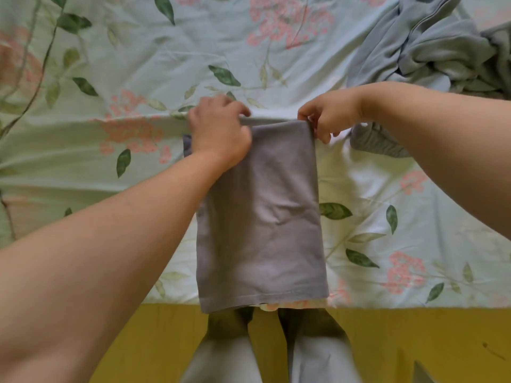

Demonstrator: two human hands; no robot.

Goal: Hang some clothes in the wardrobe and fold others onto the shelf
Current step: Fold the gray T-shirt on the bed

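Note:
A grey garment (pixel 262 217), folded into a long narrow rectangle, lies on the floral bed sheet (pixel 138 78) with its near hem hanging just over the bed's front edge. My left hand (pixel 221 131) grips its far left corner. My right hand (pixel 326 117) pinches its far right corner. The far edge of the garment is held taut between both hands, slightly raised off the sheet.
A crumpled pile of light blue-grey clothes (pixel 431 48) lies at the far right of the bed. Another grey striped piece (pixel 378 142) sits just right of my right hand. A yellow floor (pixel 138 341) and my legs (pixel 276 355) show below the bed's edge.

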